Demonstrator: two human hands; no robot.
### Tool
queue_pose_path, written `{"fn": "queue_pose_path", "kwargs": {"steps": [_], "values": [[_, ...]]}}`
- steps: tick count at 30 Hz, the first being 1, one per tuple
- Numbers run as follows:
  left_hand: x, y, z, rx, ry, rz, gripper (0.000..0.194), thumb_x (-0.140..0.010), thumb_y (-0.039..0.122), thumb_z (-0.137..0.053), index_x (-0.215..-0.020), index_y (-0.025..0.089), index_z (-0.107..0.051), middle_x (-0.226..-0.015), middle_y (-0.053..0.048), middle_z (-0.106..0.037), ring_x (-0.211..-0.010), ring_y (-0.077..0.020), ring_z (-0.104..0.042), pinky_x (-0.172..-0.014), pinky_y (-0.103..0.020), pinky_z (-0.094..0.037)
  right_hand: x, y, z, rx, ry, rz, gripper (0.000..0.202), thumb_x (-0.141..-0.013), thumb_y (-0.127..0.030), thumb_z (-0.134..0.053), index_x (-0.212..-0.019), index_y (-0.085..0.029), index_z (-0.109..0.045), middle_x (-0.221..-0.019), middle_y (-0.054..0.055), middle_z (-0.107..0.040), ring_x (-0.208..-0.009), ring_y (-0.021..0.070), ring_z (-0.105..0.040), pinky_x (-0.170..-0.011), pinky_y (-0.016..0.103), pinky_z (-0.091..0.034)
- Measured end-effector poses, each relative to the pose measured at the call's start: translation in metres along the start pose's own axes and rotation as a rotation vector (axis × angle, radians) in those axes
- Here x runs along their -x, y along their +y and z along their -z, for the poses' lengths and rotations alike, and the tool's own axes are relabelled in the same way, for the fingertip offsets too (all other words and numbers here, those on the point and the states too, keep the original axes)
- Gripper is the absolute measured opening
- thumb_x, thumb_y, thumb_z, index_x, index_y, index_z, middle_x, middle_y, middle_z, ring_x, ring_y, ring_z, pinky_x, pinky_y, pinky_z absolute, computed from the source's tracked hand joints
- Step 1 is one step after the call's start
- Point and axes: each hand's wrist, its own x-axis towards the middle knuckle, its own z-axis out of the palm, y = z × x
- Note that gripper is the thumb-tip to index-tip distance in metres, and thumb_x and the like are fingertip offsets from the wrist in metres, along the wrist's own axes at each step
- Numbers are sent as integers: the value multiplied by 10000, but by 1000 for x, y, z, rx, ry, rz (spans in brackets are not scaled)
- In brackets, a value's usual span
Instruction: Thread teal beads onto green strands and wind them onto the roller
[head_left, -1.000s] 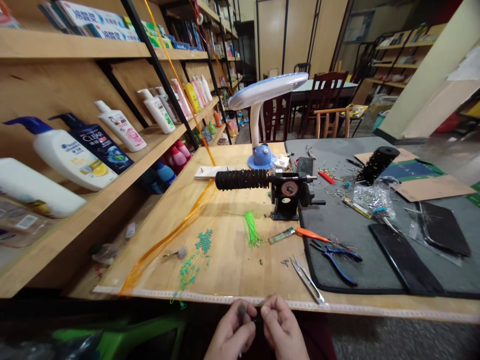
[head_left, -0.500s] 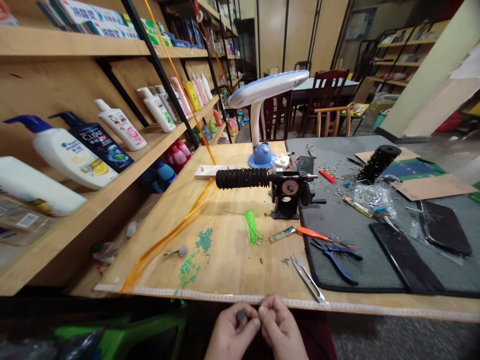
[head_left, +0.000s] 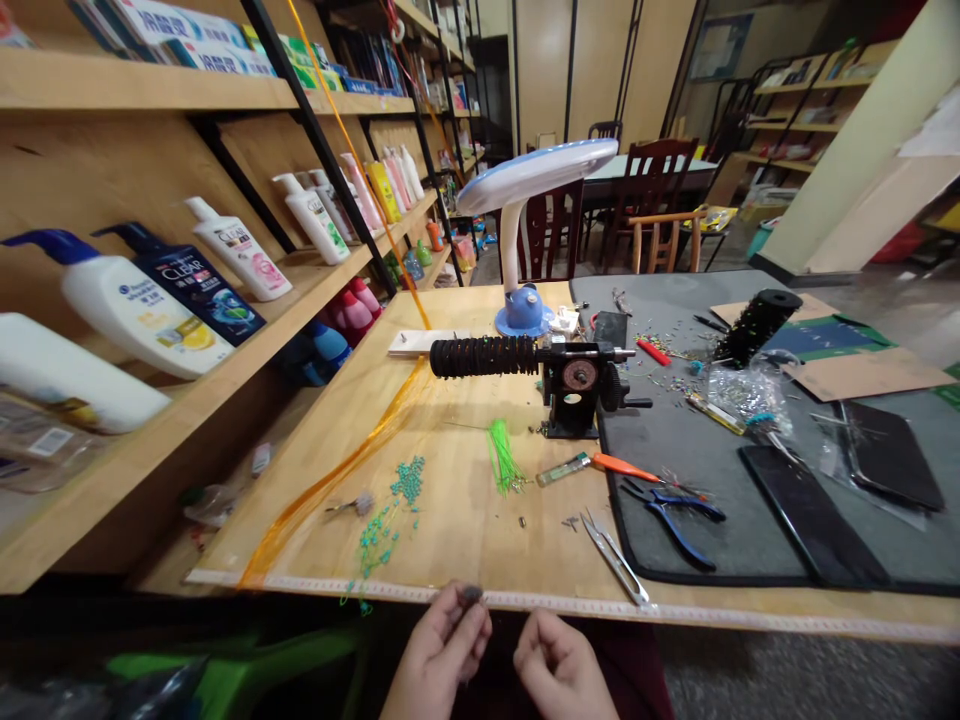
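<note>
My left hand is at the table's front edge, its fingers pinched round a small dark grey lump; I cannot tell its kind. To the right, my right hand is curled with thumb against fingers, and whatever it may hold is too small or hidden. A gap separates the two hands. Left of them lie turquoise beads, some strung on thin green line. Thread snips rest on the table to the right of my hands. Beyond them are blue-handled pliers.
A hand-cranked winder carries a black ribbed roll. Orange threads run down across the wooden table. Green strands, a lighter, a lamp and a phone on the grey mat stand or lie around. Shelves with bottles line the left.
My hands, close together at the fingertips before, have moved apart. The left has shifted left and slightly up with the grey lump; the right has dropped a little.
</note>
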Motion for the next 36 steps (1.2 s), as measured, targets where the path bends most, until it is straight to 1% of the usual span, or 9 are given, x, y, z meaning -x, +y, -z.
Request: {"fn": "queue_pose_path", "kwargs": {"steps": [4, 9, 13, 17, 20, 24, 27, 31, 36], "values": [[0, -2, -2, 81, 33, 27, 452, -644, 556, -766, -824, 171, -610, -674, 26, -542, -576, -81, -442, -490, -177, -302, 2, 1, 2, 61, -3, -9, 105, -623, -172, -487, -565, -216, -411, -525, -62, -382, -520, 107, -309, -503, 241, -247], [-2, 5, 4, 45, 118, -10, 480, -634, 577, -760, -845, 167, -624, -660, 32, -543, -588, -91, -453, -505, -179, -336, 5, 0, 5, 71, 6, 19, 93, -611, -183, -470, -563, -221, -399, -533, -52, -374, -531, 118, -313, -521, 259, -258], [-1, 12, 12, 2, 83, -12, 476, -652, 579, -746, -840, 161, -618, -650, 43, -517, -590, -90, -445, -530, -186, -347, 6, -2, 8, 59, 27, 24, 122, -650, -185, -505, -577, -218, -414, -541, -55, -356, -535, 120, -306, -524, 260, -252], [2, 5, 9, -43, 9, 27, 498, -656, 625, -713, -792, 159, -603, -594, 69, -423, -516, -73, -359, -463, -191, -240, 3, 1, 8, 37, 17, -2, 173, -753, -280, -564, -620, -202, -486, -531, -68, -329, -523, 116, -278, -513, 258, -241], [4, -3, 2, -36, -31, 21, 516, -645, 647, -704, -775, 160, -594, -582, 81, -381, -508, -69, -321, -468, -195, -217, 1, 7, 7, 18, 9, -18, 258, -798, -397, -589, -657, -184, -556, -508, -82, -291, -504, 110, -242, -493, 259, -209], [4, -10, -2, -36, -54, 15, 505, -639, 635, -717, -731, 159, -579, -573, 89, -372, -512, -64, -284, -481, -194, -232, -2, 13, 7, 11, -5, -36, 359, -780, -506, -620, -692, -158, -634, -500, -78, -303, -494, 103, -234, -482, 258, -181], [2, -14, -1, -49, -56, 1, 494, -647, 629, -716, -706, 164, -562, -558, 91, -387, -496, -57, -273, -465, -190, -228, -2, 13, 5, 19, -22, -56, 400, -763, -534, -625, -706, -142, -676, -509, -63, -342, -498, 102, -246, -482, 256, -176], [-1, -19, 3, -78, -70, 15, 514, -633, 639, -719, -677, 167, -521, -552, 86, -404, -484, -50, -277, -440, -180, -190, -4, 13, 2, -11, 0, -96, 357, -728, -490, -651, -662, -140, -665, -491, -67, -336, -495, 100, -238, -482, 258, -165], [-5, -20, 2, -68, -95, 46, 557, -601, 680, -708, -675, 171, -493, -513, 98, -392, -437, -34, -245, -422, -183, -149, -6, 14, 3, -41, 29, -103, 243, -722, -370, -636, -598, -177, -557, -478, -88, -307, -487, 93, -223, -477, 251, -168]]}}
